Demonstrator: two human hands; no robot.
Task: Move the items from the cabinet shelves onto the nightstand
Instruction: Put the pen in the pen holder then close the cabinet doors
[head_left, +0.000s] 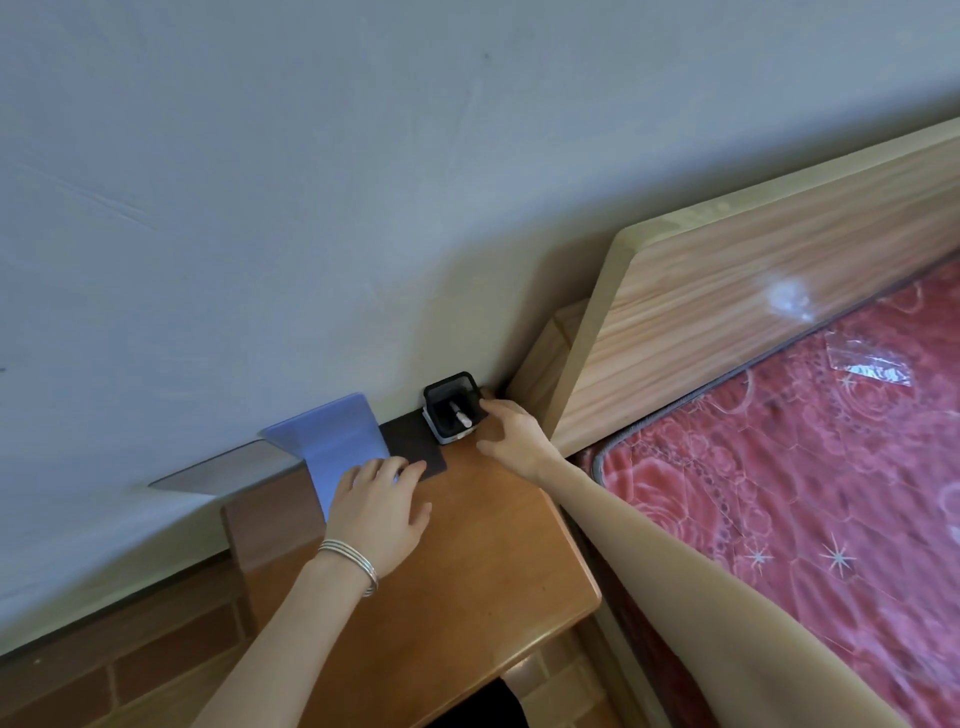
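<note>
Left grip (376, 506): your fingers lie nearly straight and close together, palm down, holding nothing. The fingertips rest on the near edge of the blue folded stand (337, 441) and on the corner of the dark flat mat (415, 447) beside it. Thin silver bangles (353, 564) sit on that wrist.

Right grip (511, 434): fingers spread and loosely curved beside the black square holder (452, 408). Your forefinger tip is at the holder's far right corner. The thumb points toward its near corner, with a small gap showing. No firm pinch visible.

The holder stands upright at the back right of the tabletop (467, 561), on the far end of the dark mat and close to the wall (260, 208). A white stick-like item (460, 413) leans inside it; cannot tell what it is.

The blue stand sits left of the holder, with its upper flap bent back against the wall.

A grey flat panel (223, 467) runs left from behind the stand, along the wall.

Right of the tabletop are the pale wood headboard (753, 291) and the red patterned mattress (805, 467). Your right forearm crosses the mattress edge.
</note>
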